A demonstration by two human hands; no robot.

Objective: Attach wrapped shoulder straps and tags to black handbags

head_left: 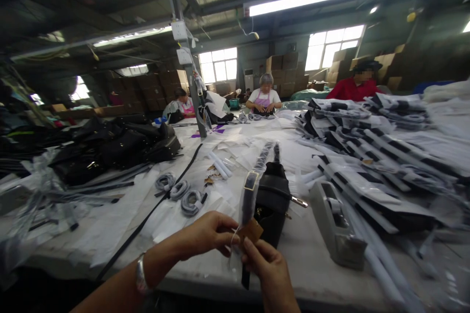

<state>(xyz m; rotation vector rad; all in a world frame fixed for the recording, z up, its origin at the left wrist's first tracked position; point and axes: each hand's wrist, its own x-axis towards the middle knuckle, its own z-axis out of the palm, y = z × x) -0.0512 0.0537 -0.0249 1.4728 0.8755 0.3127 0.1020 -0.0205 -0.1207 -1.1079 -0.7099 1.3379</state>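
Observation:
In front of me a black handbag [273, 188] stands on the table, its handle strap [249, 195] wrapped in clear plastic. A brown hang tag [251, 230] with a thin white string lies against the lower part of that strap. My left hand [207, 235] comes in from the left with thumb and fingers pinched on the string. My right hand [270, 264] pinches the tag's lower edge between thumb and fingers. Below the tag, a dark strap end hangs near the table's edge. The bag's lower part is partly hidden by my right hand.
A grey tape dispenser [338, 225] stands right of the bag. Several coiled straps [191, 203] lie to the left, beside a long black strip [154, 205]. Wrapped straps [374, 176] pile up at right, black bags [117, 149] at left. Several people [263, 98] sit across the table.

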